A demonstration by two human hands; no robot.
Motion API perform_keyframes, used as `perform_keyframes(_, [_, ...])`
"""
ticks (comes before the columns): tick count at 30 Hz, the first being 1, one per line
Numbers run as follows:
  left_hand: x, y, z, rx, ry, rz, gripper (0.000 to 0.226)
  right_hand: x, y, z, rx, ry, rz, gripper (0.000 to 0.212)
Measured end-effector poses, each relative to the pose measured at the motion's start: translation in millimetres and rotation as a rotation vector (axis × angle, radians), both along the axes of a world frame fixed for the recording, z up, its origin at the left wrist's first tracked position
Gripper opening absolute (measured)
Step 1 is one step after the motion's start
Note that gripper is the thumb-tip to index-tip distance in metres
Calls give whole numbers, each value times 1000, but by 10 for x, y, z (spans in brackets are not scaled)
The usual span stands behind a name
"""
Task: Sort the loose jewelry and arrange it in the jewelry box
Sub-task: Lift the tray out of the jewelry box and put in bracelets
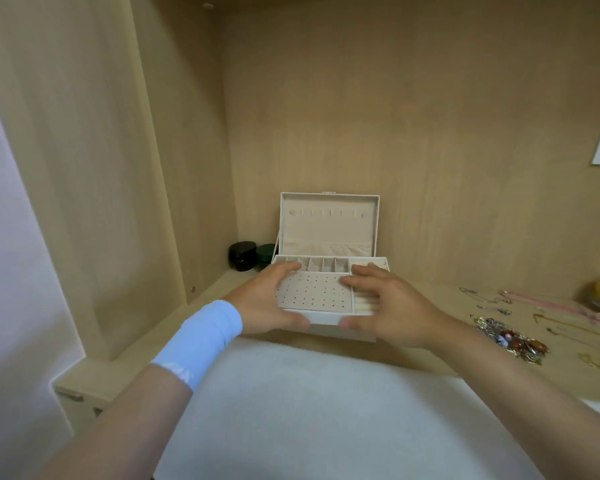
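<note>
- The left hand (267,301) and right hand (392,308) grip the top tray (314,296) of the jewelry box (329,230), maybe to lift it.
- Loose jewelry (513,341) waits near the worktop's (444,296) right edge.

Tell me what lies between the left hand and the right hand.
In the head view, the perforated panel of the jewelry box fills the gap between the left hand and the right hand.
</note>
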State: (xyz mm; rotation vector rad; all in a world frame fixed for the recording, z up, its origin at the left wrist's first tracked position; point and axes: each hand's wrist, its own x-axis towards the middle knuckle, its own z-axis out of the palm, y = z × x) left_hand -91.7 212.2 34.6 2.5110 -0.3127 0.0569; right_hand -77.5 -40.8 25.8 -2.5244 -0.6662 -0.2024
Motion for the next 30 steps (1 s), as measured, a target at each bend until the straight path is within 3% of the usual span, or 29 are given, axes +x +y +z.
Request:
perform_keyframes(16, [923, 180, -266, 155, 87, -25, 84, 853, 218, -298, 11, 109, -23, 77])
perform_keyframes(23, [969, 166, -478, 171, 10, 13, 85, 806, 215, -296, -167, 158, 4, 70])
perform_keyframes(30, [974, 95, -515, 241, -11, 15, 82, 810, 213, -353, -295, 128, -16, 78])
